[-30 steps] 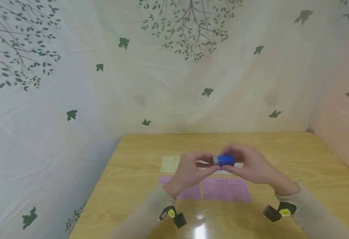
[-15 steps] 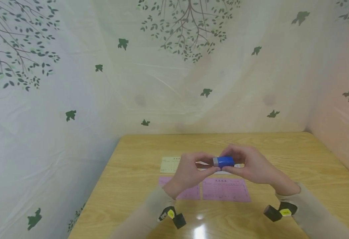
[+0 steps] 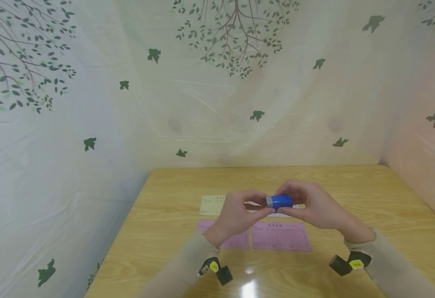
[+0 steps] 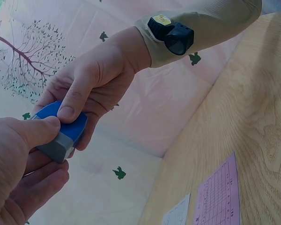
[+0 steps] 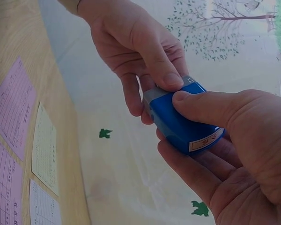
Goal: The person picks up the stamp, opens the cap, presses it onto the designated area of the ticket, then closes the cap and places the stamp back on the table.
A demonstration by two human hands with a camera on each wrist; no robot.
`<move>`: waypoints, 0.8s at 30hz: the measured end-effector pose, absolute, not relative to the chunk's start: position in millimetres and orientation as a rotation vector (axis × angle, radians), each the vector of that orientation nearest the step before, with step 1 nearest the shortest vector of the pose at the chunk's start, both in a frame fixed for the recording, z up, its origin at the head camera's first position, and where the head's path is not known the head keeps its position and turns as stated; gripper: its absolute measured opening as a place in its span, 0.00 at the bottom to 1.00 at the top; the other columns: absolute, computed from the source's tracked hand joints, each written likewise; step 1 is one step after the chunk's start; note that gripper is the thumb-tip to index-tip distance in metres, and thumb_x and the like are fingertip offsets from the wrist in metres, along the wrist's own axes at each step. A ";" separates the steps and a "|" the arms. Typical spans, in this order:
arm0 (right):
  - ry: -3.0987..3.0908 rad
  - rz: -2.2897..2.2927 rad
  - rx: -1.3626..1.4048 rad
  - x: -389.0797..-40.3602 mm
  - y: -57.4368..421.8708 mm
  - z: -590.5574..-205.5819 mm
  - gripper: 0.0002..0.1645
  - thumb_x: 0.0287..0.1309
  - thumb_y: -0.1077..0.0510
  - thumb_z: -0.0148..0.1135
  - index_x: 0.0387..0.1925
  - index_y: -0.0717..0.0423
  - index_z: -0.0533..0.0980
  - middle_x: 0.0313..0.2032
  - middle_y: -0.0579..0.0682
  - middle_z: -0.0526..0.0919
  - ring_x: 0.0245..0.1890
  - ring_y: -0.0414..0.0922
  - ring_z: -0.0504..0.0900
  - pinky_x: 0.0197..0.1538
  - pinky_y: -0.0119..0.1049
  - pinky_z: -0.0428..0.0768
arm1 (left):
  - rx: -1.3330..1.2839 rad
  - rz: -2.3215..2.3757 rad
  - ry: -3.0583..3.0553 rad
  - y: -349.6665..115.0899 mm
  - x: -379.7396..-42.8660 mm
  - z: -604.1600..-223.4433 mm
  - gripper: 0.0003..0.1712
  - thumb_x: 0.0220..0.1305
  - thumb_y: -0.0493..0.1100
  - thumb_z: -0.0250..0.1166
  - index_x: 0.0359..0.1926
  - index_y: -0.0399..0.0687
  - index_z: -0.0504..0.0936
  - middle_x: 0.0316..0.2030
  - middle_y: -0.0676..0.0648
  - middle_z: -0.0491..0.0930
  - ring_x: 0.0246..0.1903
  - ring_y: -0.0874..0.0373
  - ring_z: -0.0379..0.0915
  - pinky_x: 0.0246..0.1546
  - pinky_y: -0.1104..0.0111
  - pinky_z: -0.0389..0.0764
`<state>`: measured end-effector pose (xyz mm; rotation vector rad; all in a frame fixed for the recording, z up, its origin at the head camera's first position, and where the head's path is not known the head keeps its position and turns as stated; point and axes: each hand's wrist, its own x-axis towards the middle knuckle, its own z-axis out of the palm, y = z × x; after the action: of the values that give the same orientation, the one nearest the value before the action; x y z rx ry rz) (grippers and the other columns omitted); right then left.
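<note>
Both hands hold a small blue stamp (image 3: 282,201) with a grey cap, raised above the table. My left hand (image 3: 236,212) pinches the grey cap end between thumb and fingers. Around the blue body are the thumb and fingers of my right hand (image 3: 316,206). The right wrist view shows a white label with red-brown marks on the end of the stamp (image 5: 180,117). In the left wrist view, the grey cap (image 4: 56,146) still sits against the blue part. The stamp's face is hidden.
On the wooden table (image 3: 165,244) lie two pink printed forms, one of them the right pink form (image 3: 281,236). Behind them are a yellow form (image 3: 211,205) and a white form (image 5: 42,206), partly covered by the hands in the head view. A printed curtain (image 3: 217,124) surrounds the table.
</note>
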<state>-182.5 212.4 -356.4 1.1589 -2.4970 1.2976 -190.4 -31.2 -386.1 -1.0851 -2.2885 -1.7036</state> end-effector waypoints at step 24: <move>-2.532 1.136 0.865 -186.7 248.0 -353.6 0.21 0.58 0.66 0.78 0.51 0.51 0.82 0.44 0.48 0.91 0.39 0.33 0.90 0.44 0.26 0.89 | -0.936 -1.715 -2.370 -36.7 -193.9 -394.0 0.13 0.61 0.34 0.78 0.46 0.36 0.89 0.44 0.40 0.92 0.42 0.50 0.92 0.42 0.73 0.91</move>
<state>-186.7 248.0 -353.6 0.8646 -2.5316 1.1364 -193.9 -36.7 -394.0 -0.9362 -2.3702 -1.7150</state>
